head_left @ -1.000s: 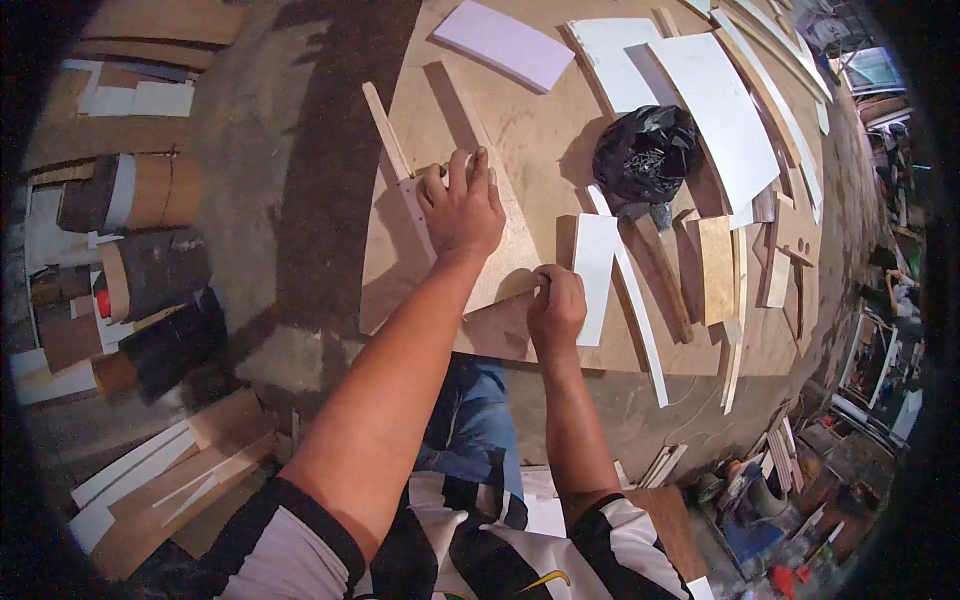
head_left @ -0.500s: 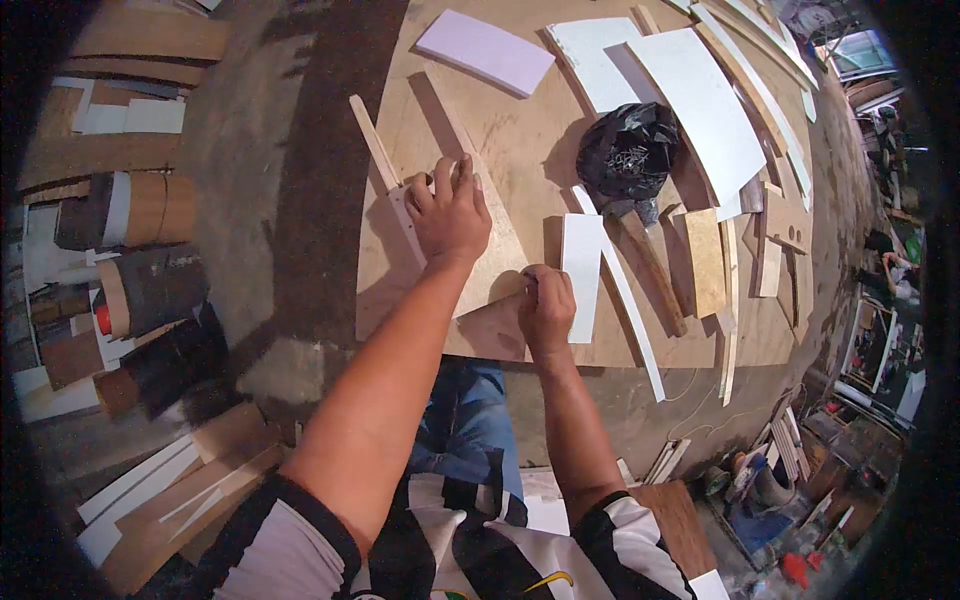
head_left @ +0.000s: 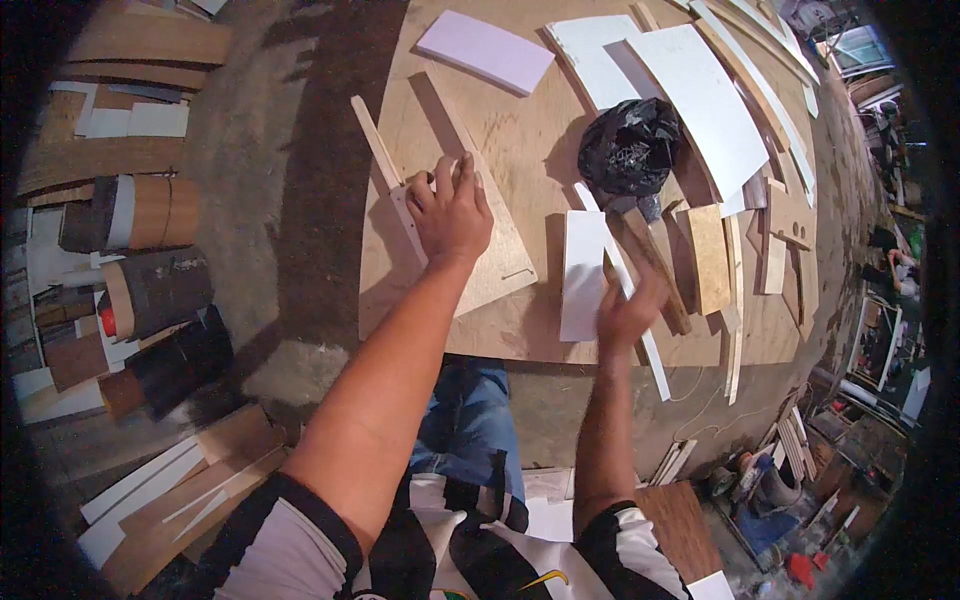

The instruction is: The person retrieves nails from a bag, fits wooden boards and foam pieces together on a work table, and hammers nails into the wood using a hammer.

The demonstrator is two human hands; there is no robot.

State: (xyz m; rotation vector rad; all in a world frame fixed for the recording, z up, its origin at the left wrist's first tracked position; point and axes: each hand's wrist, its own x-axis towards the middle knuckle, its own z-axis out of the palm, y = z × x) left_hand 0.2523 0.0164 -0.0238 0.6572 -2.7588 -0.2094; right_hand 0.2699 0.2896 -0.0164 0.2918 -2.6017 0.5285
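My left hand (head_left: pixel 450 215) presses on a tapered wooden board (head_left: pixel 490 265), its fingers curled round the upper part and its two long strips (head_left: pixel 375 145) pointing away. A small nail (head_left: pixel 517 272) lies on the board's near right corner. My right hand (head_left: pixel 632 305), blurred, hovers with its fingers apart over a narrow white strip (head_left: pixel 650 350), beside a wooden handle (head_left: pixel 665 285). Nothing shows in it. A white rectangular piece (head_left: pixel 580 275) lies just left of it.
A black plastic bag (head_left: pixel 628 150) of nails stands on the plywood table (head_left: pixel 520 345). Large white panels (head_left: pixel 695 100), a pale purple block (head_left: pixel 485 52) and a yellowish block (head_left: pixel 708 260) lie around it. Stacked boards (head_left: pixel 190 480) rest on the floor at left.
My right hand has left the board's near corner and moved right, over the white strip. The nail on the corner now shows. My left hand has stayed in place.
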